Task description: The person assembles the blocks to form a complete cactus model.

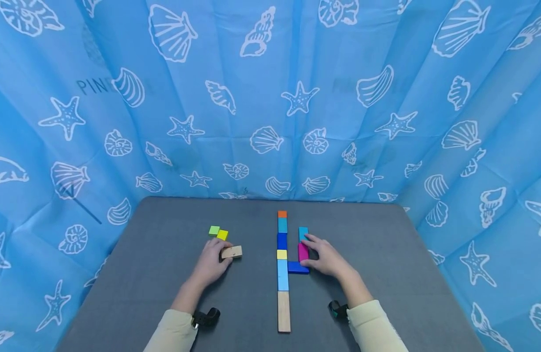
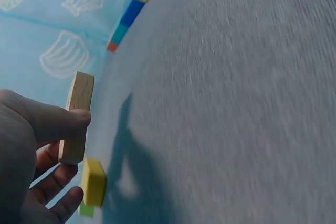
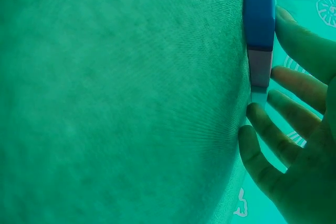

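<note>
My left hand [image 1: 210,263] pinches a plain wooden block [image 1: 232,252] between thumb and fingers, and the left wrist view shows this block [image 2: 77,116] held up on edge. A yellow block [image 1: 222,235] and a light green block [image 1: 214,230] lie just beyond that hand. Over on the right, my right hand [image 1: 326,256] touches a magenta block [image 1: 303,252] with its fingers loosely spread. Its thumb is by a dark blue block [image 1: 298,267], also seen in the right wrist view [image 3: 260,11]. A turquoise block [image 1: 303,233] touches the magenta one's far end.
A straight row of blocks runs down the table's middle: orange [image 1: 282,214], turquoise [image 1: 282,225], dark blue [image 1: 281,241], pale yellow [image 1: 281,254], light blue [image 1: 282,275] and plain wood [image 1: 283,312]. A blue shell-patterned curtain [image 1: 270,112] surrounds the grey table [image 1: 165,220].
</note>
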`<state>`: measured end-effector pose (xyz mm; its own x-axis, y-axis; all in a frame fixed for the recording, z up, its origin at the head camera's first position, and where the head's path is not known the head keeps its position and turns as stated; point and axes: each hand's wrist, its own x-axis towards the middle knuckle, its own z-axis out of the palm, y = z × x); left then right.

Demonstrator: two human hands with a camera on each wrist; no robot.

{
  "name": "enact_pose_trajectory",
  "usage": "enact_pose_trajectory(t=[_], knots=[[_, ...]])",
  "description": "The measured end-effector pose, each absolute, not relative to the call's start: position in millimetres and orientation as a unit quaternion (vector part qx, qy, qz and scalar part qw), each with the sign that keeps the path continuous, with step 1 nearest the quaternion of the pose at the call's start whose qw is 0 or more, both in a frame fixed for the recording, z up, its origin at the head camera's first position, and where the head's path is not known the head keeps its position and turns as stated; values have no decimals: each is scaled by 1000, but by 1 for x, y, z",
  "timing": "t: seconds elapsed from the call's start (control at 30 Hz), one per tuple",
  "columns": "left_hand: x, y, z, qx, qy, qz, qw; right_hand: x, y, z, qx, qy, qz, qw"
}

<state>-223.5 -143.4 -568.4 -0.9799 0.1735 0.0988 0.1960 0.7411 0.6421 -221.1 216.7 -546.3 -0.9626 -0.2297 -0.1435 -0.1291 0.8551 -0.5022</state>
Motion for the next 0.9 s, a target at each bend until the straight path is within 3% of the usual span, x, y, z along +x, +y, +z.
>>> enact_pose_trajectory(t=[0.47,0.9], knots=[[-240,-92,-572,-141,-935,-324,-29,-220,218,-546,-97,958,-250,101],[-254,-56,-578,-120,-936,-330,-43,-218,216,-543,-93,958,-250,104]])
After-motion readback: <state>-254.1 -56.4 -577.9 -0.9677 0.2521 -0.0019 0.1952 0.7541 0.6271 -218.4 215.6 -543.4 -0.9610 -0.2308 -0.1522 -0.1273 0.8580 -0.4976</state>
